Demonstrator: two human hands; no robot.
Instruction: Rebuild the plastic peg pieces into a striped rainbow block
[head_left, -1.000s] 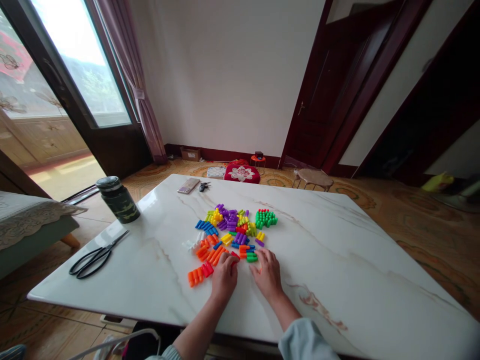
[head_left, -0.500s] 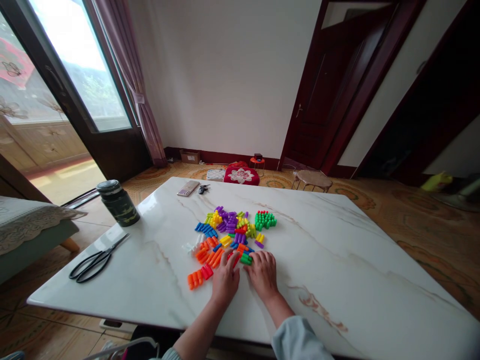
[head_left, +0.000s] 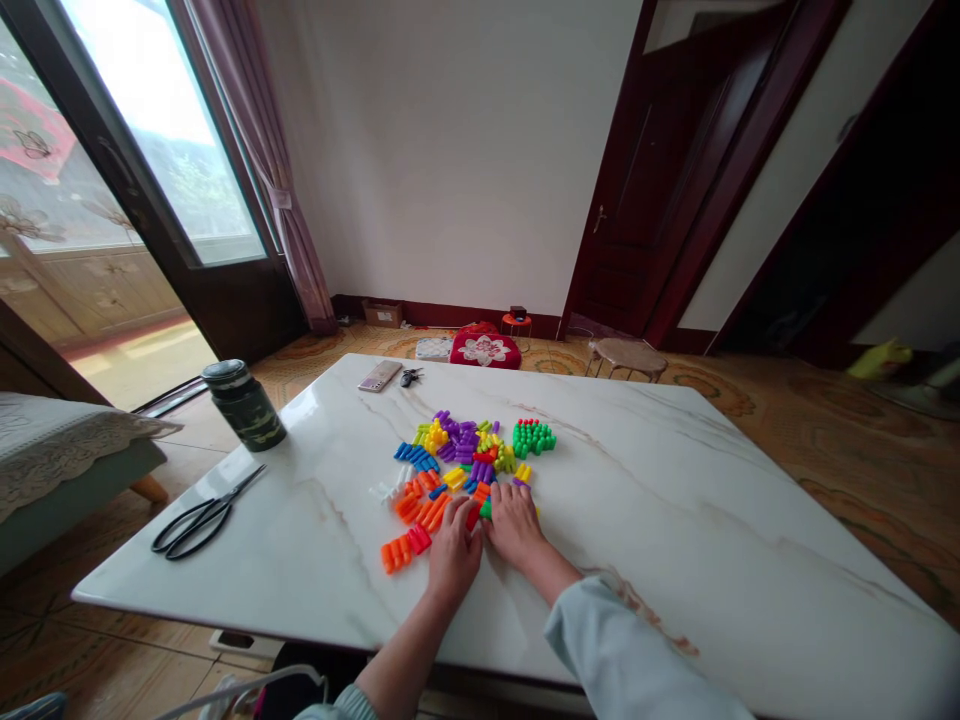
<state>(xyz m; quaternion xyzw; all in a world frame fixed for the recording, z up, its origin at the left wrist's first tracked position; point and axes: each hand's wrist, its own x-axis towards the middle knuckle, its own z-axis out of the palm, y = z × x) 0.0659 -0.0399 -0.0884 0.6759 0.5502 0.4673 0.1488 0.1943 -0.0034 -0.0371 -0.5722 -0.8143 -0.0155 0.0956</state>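
Observation:
Many small coloured plastic pieces lie in a loose pile on the white marbled table (head_left: 720, 520). At the near edge of the pile, my left hand (head_left: 454, 550) has its fingers closed on a red piece (head_left: 472, 515). Close beside it, my right hand (head_left: 514, 522) rests over green pieces (head_left: 486, 509); its fingertips are partly hidden, and what they hold cannot be made out. Orange pieces (head_left: 396, 553) lie to the left of my left hand. Purple pieces (head_left: 459, 440) are in the middle, and upright green pieces (head_left: 534, 437) stand grouped at the back right.
Black-handled scissors (head_left: 202, 520) and a dark camouflage jar (head_left: 244, 405) are on the table's left side. A phone (head_left: 379, 376) and keys (head_left: 410, 377) lie near the far edge. A stool (head_left: 628, 355) stands on the floor behind the table.
My right hand has moved slightly left and away from me, now covering more of the green pieces. My left hand stays at the red piece. The view has shifted slightly.

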